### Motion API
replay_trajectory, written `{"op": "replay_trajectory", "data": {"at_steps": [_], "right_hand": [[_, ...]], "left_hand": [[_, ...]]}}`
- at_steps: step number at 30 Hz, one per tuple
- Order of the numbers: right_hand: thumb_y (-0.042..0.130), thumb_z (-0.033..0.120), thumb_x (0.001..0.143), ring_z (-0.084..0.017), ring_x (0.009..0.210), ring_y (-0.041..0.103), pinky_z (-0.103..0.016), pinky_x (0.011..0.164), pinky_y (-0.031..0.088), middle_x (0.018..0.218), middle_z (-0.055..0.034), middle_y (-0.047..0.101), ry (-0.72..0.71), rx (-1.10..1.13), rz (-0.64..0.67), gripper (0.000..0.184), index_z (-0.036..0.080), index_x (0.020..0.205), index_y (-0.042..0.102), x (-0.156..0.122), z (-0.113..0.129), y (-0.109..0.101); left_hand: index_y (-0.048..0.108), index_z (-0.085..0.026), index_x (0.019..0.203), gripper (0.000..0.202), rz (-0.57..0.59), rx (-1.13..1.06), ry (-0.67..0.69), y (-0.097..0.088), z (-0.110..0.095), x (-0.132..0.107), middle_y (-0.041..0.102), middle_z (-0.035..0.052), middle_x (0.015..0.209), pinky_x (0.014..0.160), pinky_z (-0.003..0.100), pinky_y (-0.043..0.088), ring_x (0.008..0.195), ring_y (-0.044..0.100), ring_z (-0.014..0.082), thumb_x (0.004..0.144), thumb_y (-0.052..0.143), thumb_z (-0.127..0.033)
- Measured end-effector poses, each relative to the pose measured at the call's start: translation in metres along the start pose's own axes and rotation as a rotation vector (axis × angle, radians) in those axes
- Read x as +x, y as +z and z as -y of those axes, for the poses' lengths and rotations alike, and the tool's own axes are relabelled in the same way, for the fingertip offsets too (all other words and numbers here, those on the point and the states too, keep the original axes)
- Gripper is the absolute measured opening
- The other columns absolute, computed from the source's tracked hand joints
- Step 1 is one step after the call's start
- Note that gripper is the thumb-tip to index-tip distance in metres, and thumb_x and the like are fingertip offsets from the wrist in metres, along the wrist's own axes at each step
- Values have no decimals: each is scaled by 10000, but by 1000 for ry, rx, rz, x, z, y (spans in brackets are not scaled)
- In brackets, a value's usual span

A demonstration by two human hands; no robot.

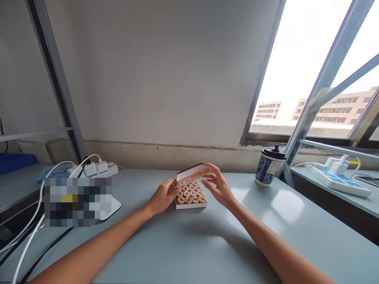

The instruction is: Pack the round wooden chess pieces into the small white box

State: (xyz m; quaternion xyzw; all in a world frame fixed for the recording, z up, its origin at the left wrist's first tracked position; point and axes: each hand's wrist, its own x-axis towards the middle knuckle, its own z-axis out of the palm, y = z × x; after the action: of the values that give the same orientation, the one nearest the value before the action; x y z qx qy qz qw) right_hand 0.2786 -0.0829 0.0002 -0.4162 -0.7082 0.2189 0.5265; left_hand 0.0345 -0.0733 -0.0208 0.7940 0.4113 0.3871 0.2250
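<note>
On the grey table stands a shallow white box (191,206) with rows of round wooden Chinese chess pieces (188,200), each marked with a dark character. Above its far part, the box lid (194,173) is tilted up, with printing, a barcode and the number 30 upside down on its side. My left hand (162,195) is closed at the lid's left corner, its thumb close to the box's left edge. With the index finger at the lid's upper right corner, my right hand (220,187) grips it; the other fingers are spread beside the pieces.
A lidded patterned paper cup (269,166) stands to the right, near the window. At left are a power strip (108,170), white cables (41,197) and a blurred-out object (77,203). Another power strip (340,177) lies on the right shelf beyond a metal post.
</note>
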Motion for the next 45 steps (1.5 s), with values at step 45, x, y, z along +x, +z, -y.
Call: {"op": "replay_trajectory", "data": {"at_steps": [45], "right_hand": [[479,352,996,-133,753,646,-320,726,548,909,-32,674,92,-605,380,258,162,1094,625,-6,-34,17]], "left_hand": [[608,-161,1149,257,68,286,62,-10,65,23,593,98,1244,941,454,504,1090,596,225,949,555,-312]]}}
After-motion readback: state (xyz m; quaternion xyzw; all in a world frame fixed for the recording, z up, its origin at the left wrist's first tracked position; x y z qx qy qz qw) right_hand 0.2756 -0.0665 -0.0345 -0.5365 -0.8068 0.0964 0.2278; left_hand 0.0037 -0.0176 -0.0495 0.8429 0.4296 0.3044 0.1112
